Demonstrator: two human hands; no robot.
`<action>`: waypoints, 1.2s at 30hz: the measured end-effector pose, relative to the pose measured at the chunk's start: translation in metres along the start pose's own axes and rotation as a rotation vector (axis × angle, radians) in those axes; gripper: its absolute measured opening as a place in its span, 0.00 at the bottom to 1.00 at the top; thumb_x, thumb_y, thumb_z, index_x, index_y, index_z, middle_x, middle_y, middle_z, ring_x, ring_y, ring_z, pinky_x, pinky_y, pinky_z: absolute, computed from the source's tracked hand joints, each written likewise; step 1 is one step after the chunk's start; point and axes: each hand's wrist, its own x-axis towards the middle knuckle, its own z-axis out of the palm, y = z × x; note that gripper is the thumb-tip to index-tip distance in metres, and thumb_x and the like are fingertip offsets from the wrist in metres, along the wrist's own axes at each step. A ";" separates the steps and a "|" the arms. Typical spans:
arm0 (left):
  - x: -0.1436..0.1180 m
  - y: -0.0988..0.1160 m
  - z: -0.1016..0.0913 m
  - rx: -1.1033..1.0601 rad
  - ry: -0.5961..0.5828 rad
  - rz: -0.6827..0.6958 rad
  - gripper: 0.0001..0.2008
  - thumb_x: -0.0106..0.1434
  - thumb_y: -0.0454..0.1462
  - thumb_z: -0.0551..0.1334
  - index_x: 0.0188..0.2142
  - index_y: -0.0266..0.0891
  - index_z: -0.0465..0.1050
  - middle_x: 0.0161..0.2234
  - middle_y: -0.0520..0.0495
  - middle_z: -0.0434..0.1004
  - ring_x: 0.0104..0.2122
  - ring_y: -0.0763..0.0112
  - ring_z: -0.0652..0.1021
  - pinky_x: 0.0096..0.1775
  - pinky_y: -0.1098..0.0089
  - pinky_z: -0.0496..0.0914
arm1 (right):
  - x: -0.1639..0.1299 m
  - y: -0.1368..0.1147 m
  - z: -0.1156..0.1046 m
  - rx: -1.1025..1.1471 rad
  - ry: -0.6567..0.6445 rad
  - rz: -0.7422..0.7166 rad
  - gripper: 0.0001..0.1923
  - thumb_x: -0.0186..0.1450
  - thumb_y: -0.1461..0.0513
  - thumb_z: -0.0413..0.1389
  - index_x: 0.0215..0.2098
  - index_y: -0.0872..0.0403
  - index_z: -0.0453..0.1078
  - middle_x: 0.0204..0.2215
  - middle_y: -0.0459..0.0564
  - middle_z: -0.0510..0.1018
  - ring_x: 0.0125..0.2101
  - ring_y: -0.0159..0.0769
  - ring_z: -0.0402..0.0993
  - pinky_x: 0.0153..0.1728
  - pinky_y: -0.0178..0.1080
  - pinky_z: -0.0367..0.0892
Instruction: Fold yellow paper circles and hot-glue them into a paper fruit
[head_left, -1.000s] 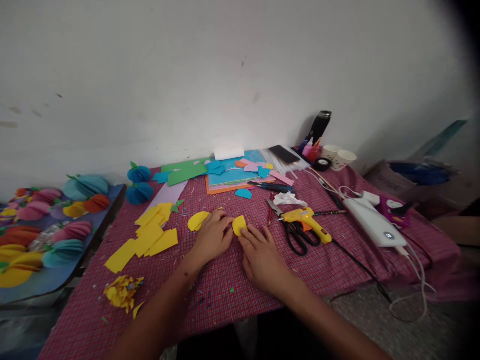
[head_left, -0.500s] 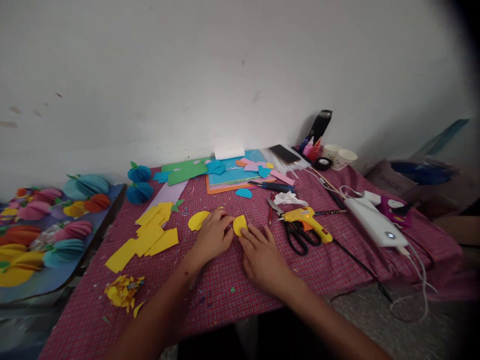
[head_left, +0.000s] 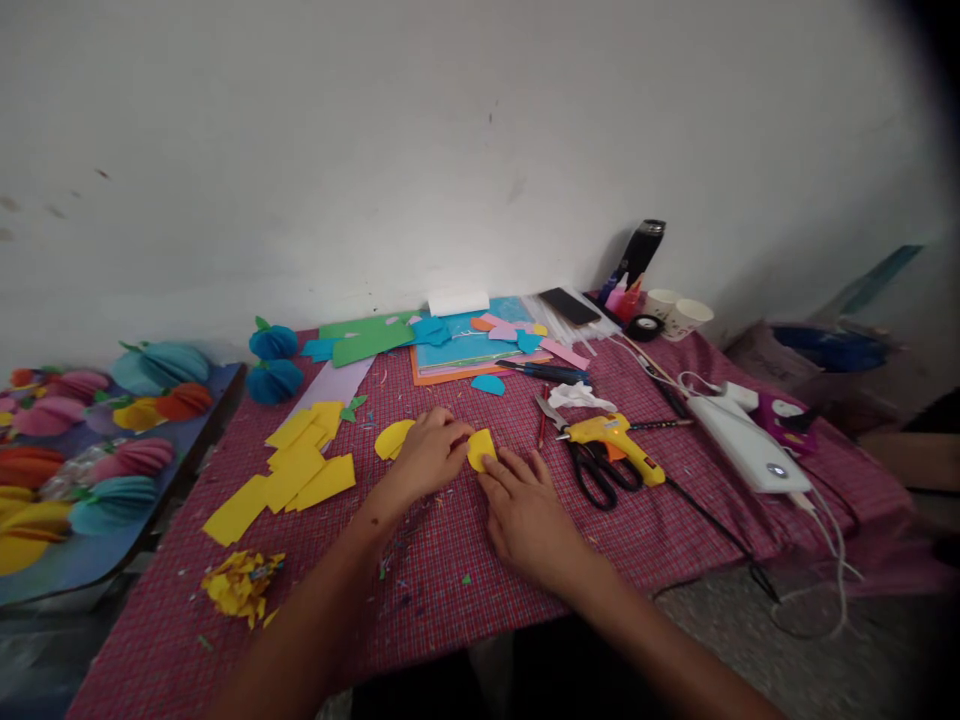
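Observation:
Between my two hands a small folded piece of yellow paper (head_left: 481,449) with a rounded edge lies on the checked cloth. My left hand (head_left: 429,455) is curled, its fingertips at the paper's left edge. Laid nearly flat, my right hand (head_left: 529,505) has its fingers stretched apart and its fingertips resting on the paper's lower right. Other rounded yellow paper pieces (head_left: 391,439) lie just left of my left hand, partly hidden by it. Farther left are several yellow paper rectangles (head_left: 298,465).
A yellow glue gun (head_left: 616,443) rests over black scissors (head_left: 598,480) on the right. Behind them are a white power bank (head_left: 750,445), paper cups (head_left: 686,318) and a black bottle (head_left: 641,252). Crumpled yellow paper (head_left: 241,587) lies front left. Paper pumpkins (head_left: 124,505) cover a board at far left.
The view has shifted slightly. Both hands stay at the yellow paper, with only a small movement of the fingers.

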 end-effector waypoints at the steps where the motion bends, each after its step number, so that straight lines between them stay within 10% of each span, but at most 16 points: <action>1: -0.001 0.000 0.001 0.001 0.003 0.000 0.13 0.67 0.39 0.58 0.47 0.46 0.79 0.43 0.43 0.72 0.44 0.60 0.73 0.47 0.61 0.68 | 0.000 0.000 0.000 -0.005 -0.003 0.005 0.27 0.68 0.61 0.50 0.64 0.55 0.65 0.64 0.55 0.67 0.65 0.50 0.56 0.66 0.59 0.41; 10: -0.002 0.006 0.003 -0.052 0.061 0.053 0.13 0.65 0.33 0.59 0.47 0.43 0.77 0.46 0.43 0.74 0.47 0.59 0.72 0.49 0.60 0.68 | 0.002 -0.005 -0.002 -0.006 -0.010 0.026 0.26 0.68 0.61 0.50 0.63 0.55 0.67 0.64 0.53 0.67 0.65 0.51 0.56 0.67 0.57 0.40; 15: 0.003 0.013 0.006 -0.052 -0.104 0.227 0.11 0.65 0.30 0.57 0.39 0.41 0.78 0.44 0.44 0.76 0.46 0.61 0.74 0.52 0.61 0.67 | 0.002 -0.005 0.001 -0.017 -0.013 0.025 0.27 0.67 0.62 0.50 0.64 0.55 0.66 0.65 0.53 0.66 0.65 0.50 0.54 0.67 0.58 0.40; 36: -0.002 0.014 0.006 0.009 -0.058 0.212 0.10 0.68 0.32 0.55 0.41 0.40 0.75 0.46 0.44 0.73 0.46 0.63 0.72 0.52 0.61 0.66 | 0.000 -0.001 0.005 0.011 0.038 0.002 0.27 0.65 0.63 0.51 0.63 0.55 0.67 0.63 0.55 0.69 0.64 0.52 0.57 0.66 0.60 0.43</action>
